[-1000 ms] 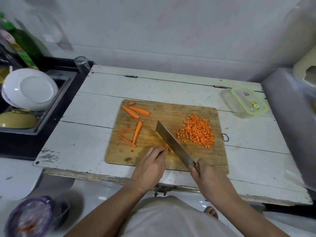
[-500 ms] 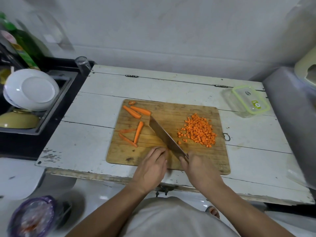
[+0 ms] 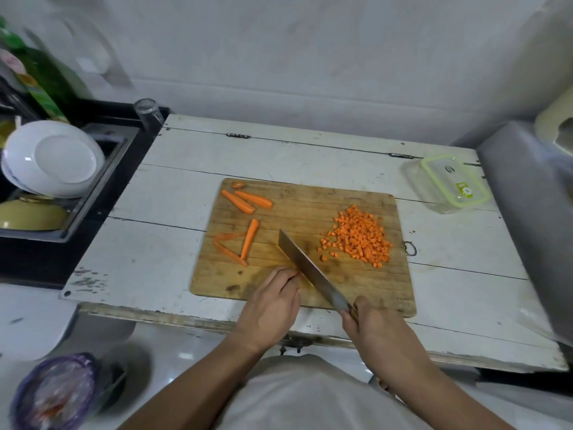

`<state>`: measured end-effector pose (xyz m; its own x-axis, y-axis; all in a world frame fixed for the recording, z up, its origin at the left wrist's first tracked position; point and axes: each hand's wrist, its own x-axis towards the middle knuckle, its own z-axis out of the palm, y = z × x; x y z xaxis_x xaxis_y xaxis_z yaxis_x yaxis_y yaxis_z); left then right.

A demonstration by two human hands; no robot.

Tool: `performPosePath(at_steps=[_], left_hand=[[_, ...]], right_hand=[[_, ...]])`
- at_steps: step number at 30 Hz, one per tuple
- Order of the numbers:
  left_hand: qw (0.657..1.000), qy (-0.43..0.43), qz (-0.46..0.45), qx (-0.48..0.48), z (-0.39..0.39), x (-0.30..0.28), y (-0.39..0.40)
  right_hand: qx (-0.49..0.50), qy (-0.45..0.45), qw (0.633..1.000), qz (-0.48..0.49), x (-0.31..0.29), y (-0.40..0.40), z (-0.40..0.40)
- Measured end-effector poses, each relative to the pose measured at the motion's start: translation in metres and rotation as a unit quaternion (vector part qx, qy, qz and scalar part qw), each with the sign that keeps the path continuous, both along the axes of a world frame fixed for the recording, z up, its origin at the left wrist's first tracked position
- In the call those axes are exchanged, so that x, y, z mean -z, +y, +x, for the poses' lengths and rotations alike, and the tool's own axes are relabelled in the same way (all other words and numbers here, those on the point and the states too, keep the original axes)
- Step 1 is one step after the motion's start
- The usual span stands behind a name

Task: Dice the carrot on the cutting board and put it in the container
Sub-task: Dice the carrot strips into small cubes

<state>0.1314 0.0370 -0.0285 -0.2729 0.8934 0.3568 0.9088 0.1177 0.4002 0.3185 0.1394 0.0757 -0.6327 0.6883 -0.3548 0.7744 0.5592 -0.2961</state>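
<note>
The wooden cutting board (image 3: 310, 209) lies in the middle of the white table. A heap of diced carrot (image 3: 359, 240) sits on its right side. Several long carrot strips (image 3: 249, 238) lie on its left side. My right hand (image 3: 369, 327) grips the handle of a cleaver-like knife (image 3: 307, 268), whose blade slants across the board's near part. My left hand (image 3: 273, 302) has curled fingers right beside the blade, holding down a carrot piece that is almost fully hidden. The clear container (image 3: 446, 184), with its green-rimmed lid on, stands at the table's back right.
A sink (image 3: 102, 193) on the left holds white plates (image 3: 52, 159) and a yellow bowl (image 3: 31, 215). A drinking glass (image 3: 147, 111) stands at the table's back left corner. A grey covered block (image 3: 527, 212) borders the right side. A bag-lined bin (image 3: 55, 395) is on the floor, lower left.
The knife slid forward and left half a second ago, then drew back toward me and to the right. My left hand stayed by the blade. The carrot heap is unchanged.
</note>
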Motion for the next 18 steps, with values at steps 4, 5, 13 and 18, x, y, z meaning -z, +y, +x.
performPosePath(at_steps=[4, 5, 13, 18], left_hand=[[1.000, 0.002, -0.004, 0.003, -0.002, 0.000, 0.001], [1.000, 0.000, -0.006, 0.004, -0.001, 0.000, 0.001], [0.999, -0.046, -0.028, -0.003, 0.000, -0.002, -0.008], [0.998, -0.049, -0.019, -0.017, 0.002, -0.003, -0.010]], right_hand=[[-0.027, -0.006, 0.999, 0.046, 0.002, 0.003, -0.025], [-0.028, -0.003, 0.998, 0.054, 0.004, 0.005, -0.033], [0.019, 0.034, 0.999, -0.017, 0.000, 0.009, -0.003], [0.011, 0.005, 1.000, -0.020, -0.003, 0.007, 0.008]])
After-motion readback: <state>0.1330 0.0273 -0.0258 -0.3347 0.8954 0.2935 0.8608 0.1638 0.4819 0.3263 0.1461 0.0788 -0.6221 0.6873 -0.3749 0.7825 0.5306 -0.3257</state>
